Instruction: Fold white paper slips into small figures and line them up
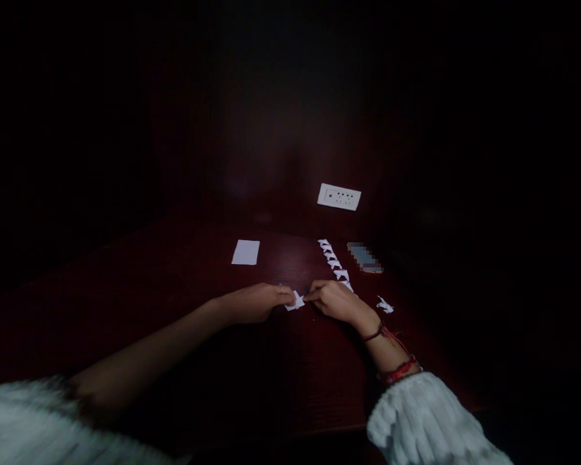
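Observation:
A small white folded paper piece (296, 301) with pointed corners lies on the dark red table between my hands. My left hand (261, 302) has its fingers closed on the left side of this piece and hides part of it. From the right, my right hand (333, 298) pinches at the piece's right point, its fingertips close together. Just beyond the right hand runs a row of several similar folded paper pieces (334, 263), and the hand covers the near end of that row.
A flat white sheet of paper (246, 252) lies at the back left of the table. A blurred phone-like object (365, 257) rests right of the row. Crumpled paper scraps (385, 305) lie beside my right wrist. A white wall socket (339, 197) sits behind the table.

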Demonstrator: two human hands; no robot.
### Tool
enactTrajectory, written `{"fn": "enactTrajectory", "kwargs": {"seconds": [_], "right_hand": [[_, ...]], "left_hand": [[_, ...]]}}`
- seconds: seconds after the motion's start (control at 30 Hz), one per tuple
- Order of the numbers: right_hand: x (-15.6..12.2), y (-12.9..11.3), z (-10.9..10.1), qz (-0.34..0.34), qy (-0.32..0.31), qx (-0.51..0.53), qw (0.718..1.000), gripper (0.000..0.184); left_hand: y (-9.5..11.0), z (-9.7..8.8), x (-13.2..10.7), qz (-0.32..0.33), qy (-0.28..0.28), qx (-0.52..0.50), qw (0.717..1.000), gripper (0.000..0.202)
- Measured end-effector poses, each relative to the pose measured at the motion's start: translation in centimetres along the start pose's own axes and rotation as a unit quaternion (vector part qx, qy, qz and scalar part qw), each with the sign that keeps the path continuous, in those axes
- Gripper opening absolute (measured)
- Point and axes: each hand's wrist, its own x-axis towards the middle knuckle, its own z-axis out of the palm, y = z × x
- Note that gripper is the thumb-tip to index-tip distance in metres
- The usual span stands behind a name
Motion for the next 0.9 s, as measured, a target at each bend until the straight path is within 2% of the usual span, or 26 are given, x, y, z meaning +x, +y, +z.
{"fn": "enactTrajectory", "kwargs": {"seconds": [0.3,0.63,0.8,0.9], "right_hand": [[0.2,-0.7,0.1,-0.018,0.003,0.006,1.0,0.038],[0.0,0.3,0.0,0.014,0.001,-0.014,1.0,0.033],[-0.1,-0.1,-0.2,0.013,0.025,-0.007,1.0,0.039],[0.0,-0.5,-0.1,-0.002,0.009,0.002,1.0,0.041]], "left_hand": [[0.4,-0.4,0.1,-0.005,0.0,0.005,1.0,0.051],[0.1,-0.1,-0.1,0.0,0.001,0.008,1.0,0.051],[-0.1,0.0,-0.2,-0.002,0.004,0.007,1.0,0.053],[0.0,0.0,-0.1,-0.005,0.003,0.003,1.0,0.054]]}}
